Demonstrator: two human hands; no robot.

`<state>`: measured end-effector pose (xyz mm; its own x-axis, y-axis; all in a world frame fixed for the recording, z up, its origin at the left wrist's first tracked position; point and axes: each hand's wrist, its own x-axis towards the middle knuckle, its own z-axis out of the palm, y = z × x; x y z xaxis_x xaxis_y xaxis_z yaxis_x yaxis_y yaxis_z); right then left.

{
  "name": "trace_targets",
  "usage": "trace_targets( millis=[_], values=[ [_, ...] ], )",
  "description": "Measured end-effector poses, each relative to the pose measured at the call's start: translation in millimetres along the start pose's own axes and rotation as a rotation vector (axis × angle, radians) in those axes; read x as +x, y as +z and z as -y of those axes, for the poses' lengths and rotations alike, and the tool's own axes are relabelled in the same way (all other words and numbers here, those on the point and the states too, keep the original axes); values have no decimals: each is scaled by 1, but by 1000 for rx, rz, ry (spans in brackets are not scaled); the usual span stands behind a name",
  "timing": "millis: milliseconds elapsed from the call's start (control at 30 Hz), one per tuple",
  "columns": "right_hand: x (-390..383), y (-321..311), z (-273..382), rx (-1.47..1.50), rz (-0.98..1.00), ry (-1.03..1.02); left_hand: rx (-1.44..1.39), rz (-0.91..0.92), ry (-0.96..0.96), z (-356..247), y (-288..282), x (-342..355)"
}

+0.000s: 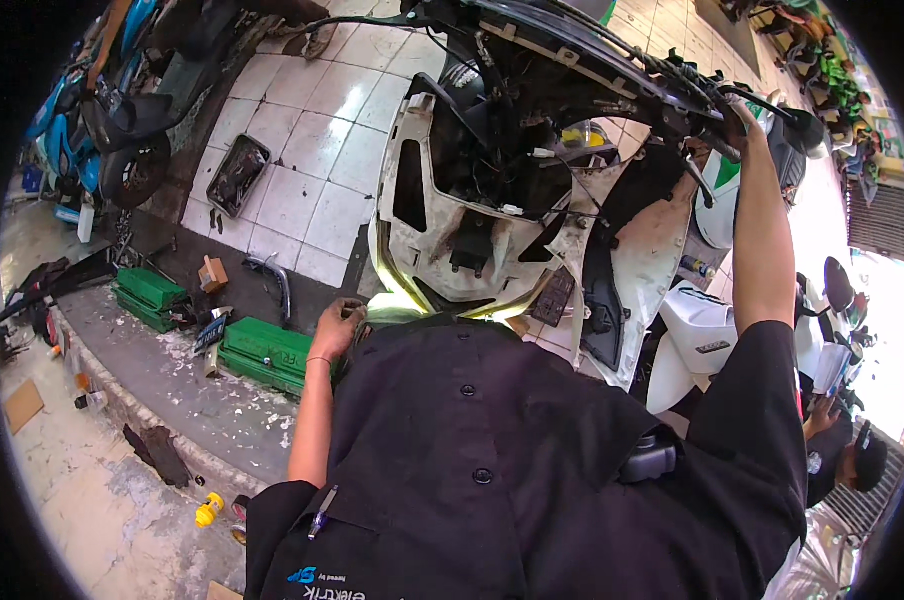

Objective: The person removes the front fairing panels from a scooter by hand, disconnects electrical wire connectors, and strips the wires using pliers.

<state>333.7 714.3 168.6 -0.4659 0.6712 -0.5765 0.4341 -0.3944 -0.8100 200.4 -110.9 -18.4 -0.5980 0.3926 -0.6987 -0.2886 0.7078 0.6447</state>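
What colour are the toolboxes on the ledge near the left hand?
Green, seen in the head view: toolboxes beside the left hand.

glossy white plastic scooter panel (662,240), matt black cloth shirt (532,450).

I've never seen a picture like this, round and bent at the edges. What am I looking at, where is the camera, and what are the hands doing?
The camera sits on a person's head and looks down, so you see their black shirt and both bare arms. Its wide lens bends straight lines. In front stands a white scooter with its front cover off, wiring exposed. The left hand rests at the panel's lower edge; whether it grips anything is unclear. The right hand reaches up to the handlebar. On the tiled floor lie a dark tray, and green boxes sit on the concrete step. A blue motorbike is parked at left.
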Motion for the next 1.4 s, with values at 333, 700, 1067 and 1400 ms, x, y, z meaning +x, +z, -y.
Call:
trace_targets(
  millis=[333, 700, 1067, 1400],
  values=[
    [3, 7, 2, -328, 63, -182, 429, 715, 679, -232, 174, -47],
    [-1, 19, 8, -560, 145, -141, 470, 504, 561, -242, 209, -46],
    [-25, 34, 3, -301, 268, -146, 581, 857, 820, -314, 60, 26],
    [-23, 41, 6, -376, 161, -130, 516, 835, 308, -351, 14, 86]
  ],
)
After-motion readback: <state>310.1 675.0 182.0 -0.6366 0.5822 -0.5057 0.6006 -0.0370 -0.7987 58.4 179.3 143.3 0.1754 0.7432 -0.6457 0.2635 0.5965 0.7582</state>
